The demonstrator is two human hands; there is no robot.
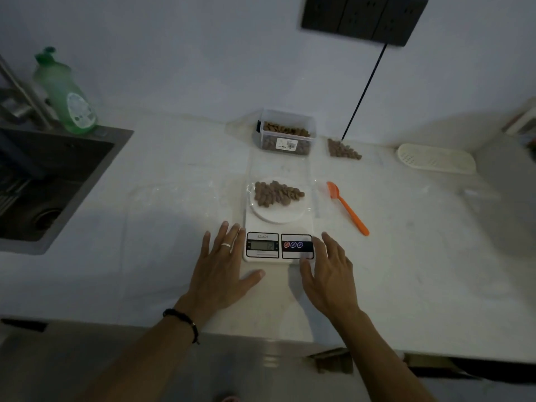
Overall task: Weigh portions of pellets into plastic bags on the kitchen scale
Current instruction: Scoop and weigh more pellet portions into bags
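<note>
A white kitchen scale (279, 227) stands in the middle of the counter, its display lit. On its round platform lies a clear plastic bag (285, 181) holding brown pellets (278, 193). My left hand (222, 266) lies flat on the counter against the scale's left side, fingers straight. My right hand (327, 269) rests at the scale's right front corner, fingers spread, its thumb near the button panel. Behind the scale is a clear tub of pellets (285, 135). A second filled bag of pellets (343, 150) lies to the tub's right. An orange scoop (348, 208) lies right of the scale.
A dark sink (43, 181) is set into the counter at the left, with a green soap bottle (65, 92) behind it. A cream perforated tray (436, 158) sits at the back right. A black cable (364, 92) drops from wall sockets (364, 17). More clear plastic (174, 198) lies left of the scale.
</note>
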